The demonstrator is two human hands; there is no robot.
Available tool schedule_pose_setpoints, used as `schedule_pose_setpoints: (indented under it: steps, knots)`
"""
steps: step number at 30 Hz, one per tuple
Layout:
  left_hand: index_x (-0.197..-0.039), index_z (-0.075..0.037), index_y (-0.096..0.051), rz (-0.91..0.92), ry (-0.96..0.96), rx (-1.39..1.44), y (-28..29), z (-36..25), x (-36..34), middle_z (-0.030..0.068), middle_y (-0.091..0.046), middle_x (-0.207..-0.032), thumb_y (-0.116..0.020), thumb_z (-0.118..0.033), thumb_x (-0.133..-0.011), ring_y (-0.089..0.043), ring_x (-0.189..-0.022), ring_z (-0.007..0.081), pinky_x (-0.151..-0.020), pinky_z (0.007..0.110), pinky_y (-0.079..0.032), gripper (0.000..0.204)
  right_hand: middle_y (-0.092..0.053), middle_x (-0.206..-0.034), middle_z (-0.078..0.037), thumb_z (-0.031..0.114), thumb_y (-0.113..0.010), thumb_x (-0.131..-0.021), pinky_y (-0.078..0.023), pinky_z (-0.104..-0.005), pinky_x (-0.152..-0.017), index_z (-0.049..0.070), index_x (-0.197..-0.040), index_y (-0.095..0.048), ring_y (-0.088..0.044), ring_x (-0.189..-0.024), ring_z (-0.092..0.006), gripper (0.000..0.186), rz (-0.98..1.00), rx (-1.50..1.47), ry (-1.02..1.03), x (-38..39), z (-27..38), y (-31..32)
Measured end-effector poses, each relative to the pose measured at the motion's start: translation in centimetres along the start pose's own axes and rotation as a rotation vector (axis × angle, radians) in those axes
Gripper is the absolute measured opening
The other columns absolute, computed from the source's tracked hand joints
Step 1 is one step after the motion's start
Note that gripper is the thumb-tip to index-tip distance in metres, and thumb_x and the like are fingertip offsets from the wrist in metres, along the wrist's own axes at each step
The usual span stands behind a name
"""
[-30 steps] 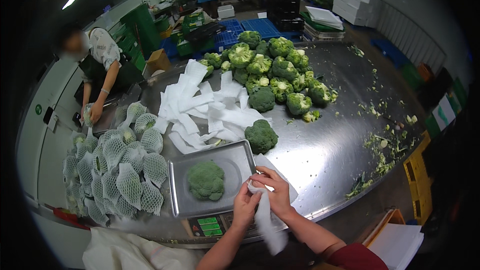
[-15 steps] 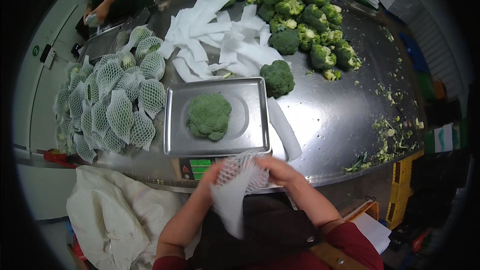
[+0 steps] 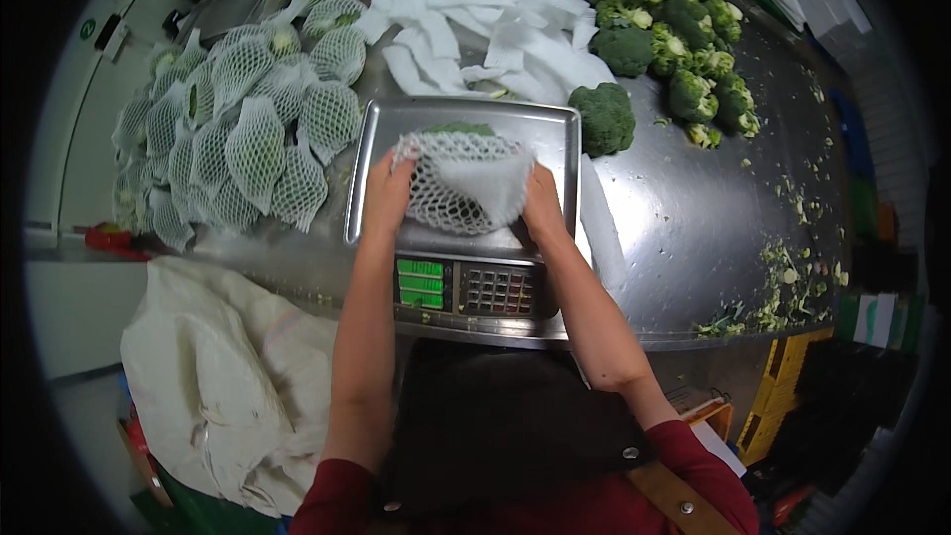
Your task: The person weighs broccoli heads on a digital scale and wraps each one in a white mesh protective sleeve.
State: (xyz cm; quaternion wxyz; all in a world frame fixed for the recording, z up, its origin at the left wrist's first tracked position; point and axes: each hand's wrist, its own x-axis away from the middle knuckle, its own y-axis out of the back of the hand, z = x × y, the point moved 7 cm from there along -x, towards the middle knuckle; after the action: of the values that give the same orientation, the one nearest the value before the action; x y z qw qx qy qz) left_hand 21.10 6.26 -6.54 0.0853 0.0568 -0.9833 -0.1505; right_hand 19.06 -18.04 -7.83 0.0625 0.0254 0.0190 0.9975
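My left hand (image 3: 394, 173) and my right hand (image 3: 537, 188) grip a white foam mesh sleeve (image 3: 462, 178) by its two sides and spread it wide, low over the steel scale tray (image 3: 362, 198). A green broccoli head (image 3: 456, 129) on the tray is mostly hidden behind the sleeve; only its top edge shows. Below the tray is the scale's panel (image 3: 500, 289) with buttons and green displays. Another broccoli head (image 3: 602, 119) sits just right of the tray, and a white foam strip (image 3: 601, 223) lies below it.
Netted produce (image 3: 253, 154) is piled on the left of the steel table (image 3: 713, 238). Loose foam strips (image 3: 446, 0) lie at the back, a broccoli pile (image 3: 674, 40) at the back right, trimmings (image 3: 792, 272) on the right. A cream sack (image 3: 218, 367) is at the lower left.
Both my hands have moved forward and up, from the table's front edge to over the tray, spreading the sleeve across the broccoli. The view has shifted, leaving the co-worker mostly out of sight.
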Motion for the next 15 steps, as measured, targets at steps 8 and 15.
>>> schedule_pose_setpoints:
  steps: [8,15]
  knots:
    - [-0.110,0.006,-0.055,0.436,0.242,1.125,-4.7,-6.4,8.9,0.0182,-0.063,-0.101,-0.035,-0.046,-0.095,-0.064,-0.086,0.0251,-0.076,0.035,-0.055,0.057,-0.064,-0.073,-0.009,0.019,-0.042,-0.095,-0.044,-0.0215,-0.044,-0.001,-0.091,-0.062,-0.057,-0.051,-0.0108,0.028,0.519,-0.352,-0.378,9.7,9.2,-1.3]
    - [-0.110,0.003,-0.057,0.398,0.628,1.470,-6.0,0.6,10.7,0.0199,-0.062,-0.108,-0.034,-0.043,-0.095,-0.063,-0.094,0.0297,-0.083,0.041,-0.053,0.054,-0.063,-0.109,-0.018,0.035,-0.040,-0.098,-0.058,-0.0347,-0.074,-0.006,-0.125,-0.048,-0.067,-0.089,-0.0255,0.050,0.219,-1.152,-0.803,9.6,6.0,-1.8]
